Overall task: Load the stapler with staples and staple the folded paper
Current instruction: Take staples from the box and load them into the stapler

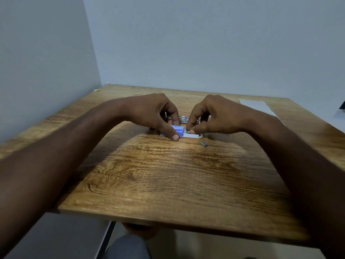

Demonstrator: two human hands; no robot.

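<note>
A small blue and white staple box (178,131) lies on the wooden table (168,174) with its white inner tray (194,135) pulled out to the right. My left hand (153,111) pins the blue sleeve down with thumb and fingers. My right hand (214,114) pinches a strip of staples (187,131) at the tray's opening. A short loose strip of staples (203,143) rests on the table just right of the box. The metal stapler (183,119) lies behind the box, mostly hidden by both hands. The folded paper (259,107) sits at the far right.
Walls close off the table at the back and on the left. A small yellow scrap (97,89) lies at the far left corner. A dark object (342,105) shows at the right edge. My knee (127,247) is below the table's near edge.
</note>
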